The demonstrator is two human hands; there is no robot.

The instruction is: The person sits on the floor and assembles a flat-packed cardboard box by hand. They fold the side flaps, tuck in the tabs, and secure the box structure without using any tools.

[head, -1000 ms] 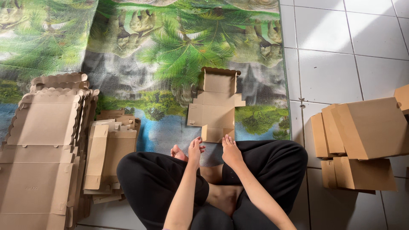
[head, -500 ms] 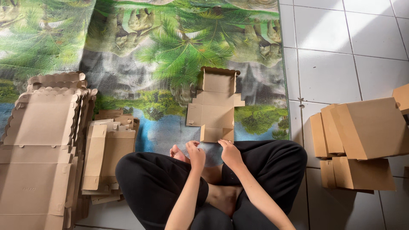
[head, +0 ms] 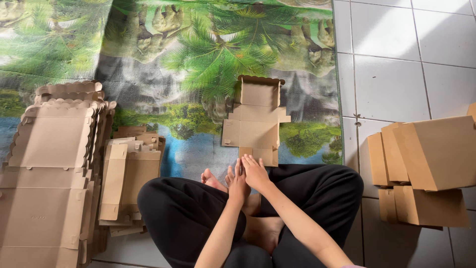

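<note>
A flat brown cardboard box blank (head: 255, 126) lies on the printed mat (head: 208, 44) in front of my crossed legs, its far flap standing up. My left hand (head: 238, 182) and my right hand (head: 255, 171) rest side by side with fingers stretched out. Their fingertips sit at the near flap (head: 262, 155) of the blank. Neither hand grips anything. My bare toes (head: 212, 179) show just left of the hands.
A tall stack of flat scalloped cardboard blanks (head: 47, 168) lies at the left, with a smaller pile of folded pieces (head: 129, 173) beside it. Several assembled brown boxes (head: 426, 164) stand on the white floor tiles (head: 396, 74) at the right.
Both hands moved inward from either side of the near flap and now lie touching each other at its near edge. The blank has stayed in place.
</note>
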